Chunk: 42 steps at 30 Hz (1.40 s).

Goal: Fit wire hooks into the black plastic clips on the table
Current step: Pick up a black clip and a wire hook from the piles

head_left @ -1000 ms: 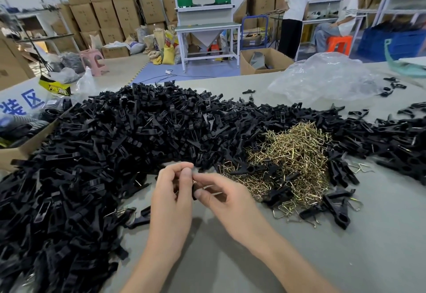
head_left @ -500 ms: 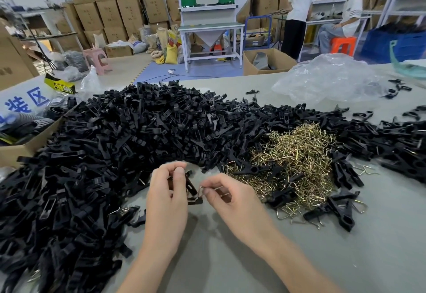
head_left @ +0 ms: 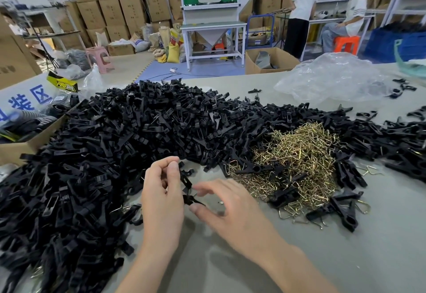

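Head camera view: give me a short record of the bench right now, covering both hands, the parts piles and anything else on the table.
left hand: fingers curled round one black clip, held above the table
right hand: blurred, fingers spread by the clip's lower end; grip unclear
clip pile: black clips heaped across the left and far side
hook pile: brass-coloured wire hooks, right of the hands
table: grey, bare in front
other: clear plastic bag, far right

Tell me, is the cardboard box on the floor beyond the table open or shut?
Open: the cardboard box has an uncovered top, and grey contents show inside.
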Each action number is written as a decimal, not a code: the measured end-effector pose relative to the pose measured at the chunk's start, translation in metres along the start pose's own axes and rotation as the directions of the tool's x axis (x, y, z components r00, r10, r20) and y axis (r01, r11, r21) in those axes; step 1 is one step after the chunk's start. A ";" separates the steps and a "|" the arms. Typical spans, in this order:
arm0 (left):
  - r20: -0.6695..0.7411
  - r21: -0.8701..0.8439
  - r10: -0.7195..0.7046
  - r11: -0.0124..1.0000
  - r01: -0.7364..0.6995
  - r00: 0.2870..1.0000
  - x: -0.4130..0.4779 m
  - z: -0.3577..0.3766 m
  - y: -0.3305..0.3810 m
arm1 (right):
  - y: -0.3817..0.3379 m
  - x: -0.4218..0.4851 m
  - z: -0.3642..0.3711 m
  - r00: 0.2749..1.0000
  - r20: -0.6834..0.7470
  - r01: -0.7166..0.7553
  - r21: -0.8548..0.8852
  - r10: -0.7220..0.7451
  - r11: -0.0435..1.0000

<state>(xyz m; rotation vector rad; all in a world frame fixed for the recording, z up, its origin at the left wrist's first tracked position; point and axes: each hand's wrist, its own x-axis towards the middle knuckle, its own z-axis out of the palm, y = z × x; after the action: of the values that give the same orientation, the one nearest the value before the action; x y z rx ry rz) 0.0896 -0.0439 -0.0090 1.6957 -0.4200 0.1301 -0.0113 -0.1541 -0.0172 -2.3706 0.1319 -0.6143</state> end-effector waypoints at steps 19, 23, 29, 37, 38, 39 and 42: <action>0.285 -0.392 -0.104 0.895 0.215 0.953 -0.005 0.005 0.007 | 0.009 0.016 -0.023 0.871 -0.003 -0.224 0.887 0.492 0.403; 0.301 -0.461 -0.145 0.843 0.277 0.942 -0.005 0.005 0.007 | 0.012 0.017 -0.025 0.869 0.047 -0.239 0.912 0.492 0.334; 0.226 -0.527 -0.227 0.789 0.315 0.947 0.000 0.001 0.006 | 0.014 0.016 -0.021 0.885 0.129 -0.324 0.862 0.448 0.390; 0.305 -0.359 -0.138 0.900 0.248 0.942 -0.005 0.001 0.007 | 0.012 0.013 -0.019 0.916 0.154 -0.335 0.801 0.370 0.497; 0.314 -0.360 -0.140 0.898 0.254 0.939 -0.005 0.001 0.007 | 0.012 0.013 -0.020 0.916 0.151 -0.332 0.805 0.371 0.491; 0.320 -0.358 -0.140 0.898 0.256 0.937 -0.005 0.000 0.007 | 0.012 0.013 -0.021 0.916 0.152 -0.332 0.808 0.372 0.488; 0.325 -0.337 -0.135 0.908 0.249 0.936 -0.006 0.001 0.005 | 0.012 0.013 -0.021 0.914 0.160 -0.343 0.798 0.374 0.496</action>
<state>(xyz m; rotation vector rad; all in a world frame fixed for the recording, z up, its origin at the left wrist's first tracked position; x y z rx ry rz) 0.0827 -0.0444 -0.0065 1.3674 -0.4610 -0.3388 -0.0089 -0.1784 -0.0059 -1.3471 0.2842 -0.3765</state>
